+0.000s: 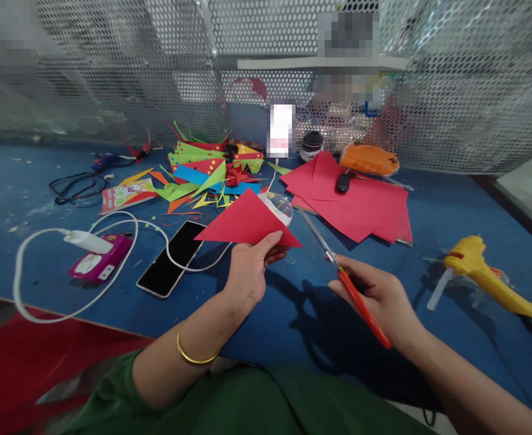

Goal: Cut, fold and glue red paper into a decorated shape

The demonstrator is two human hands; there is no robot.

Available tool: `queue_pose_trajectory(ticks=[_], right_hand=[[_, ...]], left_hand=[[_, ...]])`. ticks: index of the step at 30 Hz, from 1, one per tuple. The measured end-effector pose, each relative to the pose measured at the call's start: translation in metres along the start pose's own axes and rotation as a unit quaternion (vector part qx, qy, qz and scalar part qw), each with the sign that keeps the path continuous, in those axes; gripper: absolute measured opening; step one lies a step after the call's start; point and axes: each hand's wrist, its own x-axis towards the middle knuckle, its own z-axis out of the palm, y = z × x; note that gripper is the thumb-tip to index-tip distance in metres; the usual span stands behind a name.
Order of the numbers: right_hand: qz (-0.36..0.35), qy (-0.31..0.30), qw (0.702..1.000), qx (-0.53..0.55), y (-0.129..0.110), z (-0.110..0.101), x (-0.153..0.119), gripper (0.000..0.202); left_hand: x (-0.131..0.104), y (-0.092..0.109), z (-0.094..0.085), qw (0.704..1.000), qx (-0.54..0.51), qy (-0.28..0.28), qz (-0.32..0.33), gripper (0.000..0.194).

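A red paper triangle [246, 220] is pinched between the thumb and fingers of my left hand [252, 266], its peak pointing away from me. My right hand [374, 293] is closed around the red handles of a pair of scissors [354, 296]. The scissor blades point up and to the left, apart from the paper and just right of it. Behind the triangle, a clear round item [280, 207] is partly hidden. Larger red sheets [365, 202] lie stacked at the back right, with a black key fob [344, 181] on them.
Coloured paper scraps [206, 175] cover the back middle. A black phone [170, 260], a white cable and a purple power adapter [100, 258] lie at left. A yellow glue gun [487, 275] rests at right. An upright lit phone [280, 130] stands against the perforated panel [266, 36].
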Motion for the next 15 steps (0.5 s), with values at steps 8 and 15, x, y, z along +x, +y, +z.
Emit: queue_pose_trajectory(ticks=[8, 15], right_hand=[[0.049, -0.052, 0.940, -0.334, 0.007, -0.018, 0.005, 0.044], [0.078, -0.104, 0.888, -0.441, 0.013, -0.004, 0.004, 0.039]], left_hand=[[0.000, 0.004, -0.003, 1.000, 0.018, 0.004, 0.024, 0.022], [-0.004, 0.006, -0.002, 0.996, 0.046, -0.021, 0.071, 0.017]])
